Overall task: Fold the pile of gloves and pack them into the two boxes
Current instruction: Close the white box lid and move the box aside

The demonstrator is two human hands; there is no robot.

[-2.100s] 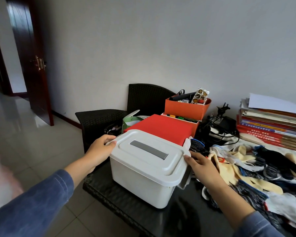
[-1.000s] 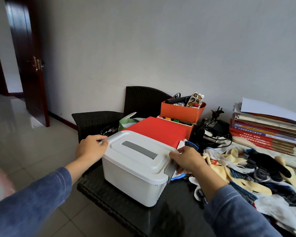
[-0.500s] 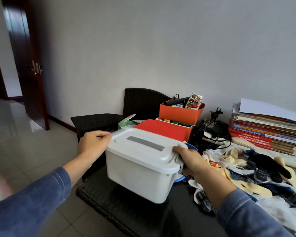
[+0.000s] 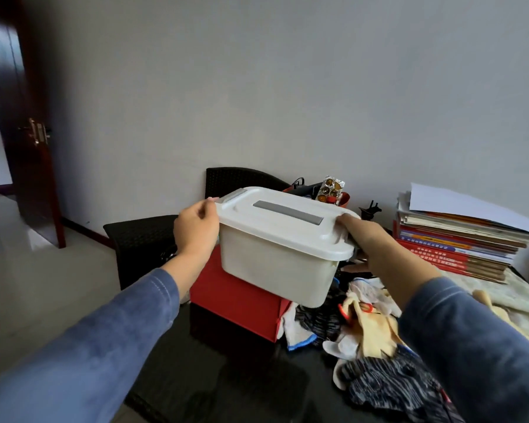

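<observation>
– So where's the white lidded box now?
– Aloft above the red box, left hand and right hand closed on its ends.
– What's the danger?
– It tilts; a grip on the lid alone could let it drop onto the glove pile.

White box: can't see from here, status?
Both hands, left and right, grip white box, lid on, lifted above red box. Gloves unfolded.

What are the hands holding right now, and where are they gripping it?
Both hands, left and right, hold the white lidded box by its two short ends, under the lid's rim.
</observation>
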